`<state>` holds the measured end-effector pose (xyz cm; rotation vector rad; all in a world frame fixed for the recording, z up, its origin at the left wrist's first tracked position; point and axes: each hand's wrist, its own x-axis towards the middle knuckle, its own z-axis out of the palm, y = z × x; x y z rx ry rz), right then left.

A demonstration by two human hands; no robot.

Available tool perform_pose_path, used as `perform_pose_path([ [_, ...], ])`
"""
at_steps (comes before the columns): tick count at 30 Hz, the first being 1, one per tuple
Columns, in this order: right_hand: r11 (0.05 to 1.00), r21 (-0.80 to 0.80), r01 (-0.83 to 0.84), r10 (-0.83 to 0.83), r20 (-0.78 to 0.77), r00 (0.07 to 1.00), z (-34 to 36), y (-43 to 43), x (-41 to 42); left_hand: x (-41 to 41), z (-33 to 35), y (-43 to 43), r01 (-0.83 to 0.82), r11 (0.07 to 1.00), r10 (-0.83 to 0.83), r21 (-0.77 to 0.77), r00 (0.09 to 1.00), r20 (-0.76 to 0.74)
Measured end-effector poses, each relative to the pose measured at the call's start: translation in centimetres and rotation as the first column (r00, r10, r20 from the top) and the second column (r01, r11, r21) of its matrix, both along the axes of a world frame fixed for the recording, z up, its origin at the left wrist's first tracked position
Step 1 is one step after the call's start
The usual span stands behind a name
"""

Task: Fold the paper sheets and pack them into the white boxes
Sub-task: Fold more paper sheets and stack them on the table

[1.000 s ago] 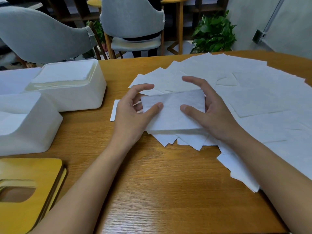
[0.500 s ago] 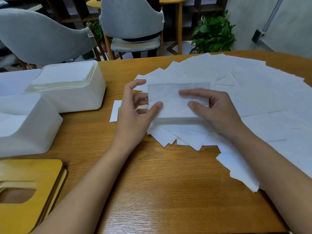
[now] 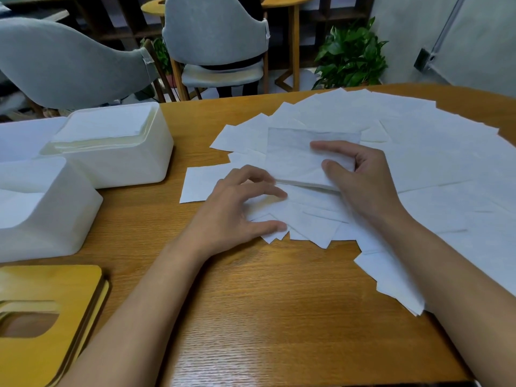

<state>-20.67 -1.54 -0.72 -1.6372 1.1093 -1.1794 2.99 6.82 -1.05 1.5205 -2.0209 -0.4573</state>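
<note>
A folded white paper sheet [image 3: 293, 156] is lifted a little above the pile, and my right hand [image 3: 360, 180] pinches its right end between thumb and fingers. My left hand [image 3: 240, 210] lies flat beside it with its fingers spread on the loose sheets, off the folded one. A wide fan of unfolded paper sheets [image 3: 418, 152] covers the right half of the wooden table. Two white boxes stand at the left: the far box [image 3: 117, 160] holds a stack of folded sheets up to its rim, and the near box [image 3: 47, 219] shows paper inside.
Wooden lids with an oval slot [image 3: 42, 322] lie at the front left corner. Bare tabletop [image 3: 265, 317] runs between my forearms. Grey chairs [image 3: 215, 32] and a potted plant [image 3: 349, 57] stand beyond the far edge.
My left hand let go of the folded sheet and dropped flat onto the pile. My right hand now holds the sheet alone, having raised it off the pile and carried it a little farther away.
</note>
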Motion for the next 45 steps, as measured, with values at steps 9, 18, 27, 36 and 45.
perform_pose_path([
  [9,1.000,0.005,-0.012,0.013,-0.040,0.999,0.1,0.1,0.2,-1.1,-0.7,-0.1,0.035,0.986,-0.031,-0.162,0.999,0.026],
  [18,1.000,-0.008,-0.010,0.009,-0.060,0.998,-0.2,0.0,0.3,-1.5,-0.1,0.2,-0.015,0.992,-0.006,-0.123,0.987,-0.163],
  [27,0.997,0.000,-0.080,0.080,-0.026,0.996,0.3,0.4,0.2,-1.1,0.5,0.3,-0.091,0.983,0.051,-0.158,0.969,-0.240],
  [36,0.944,-0.106,-0.313,0.295,-0.159,0.942,0.3,1.6,0.1,-0.8,0.4,0.1,-0.174,0.984,0.177,0.045,0.891,-0.418],
  [45,0.984,-0.092,-0.149,0.156,0.077,0.985,1.1,1.4,0.2,-0.3,1.4,0.6,-0.159,0.982,0.187,0.100,0.870,-0.456],
])
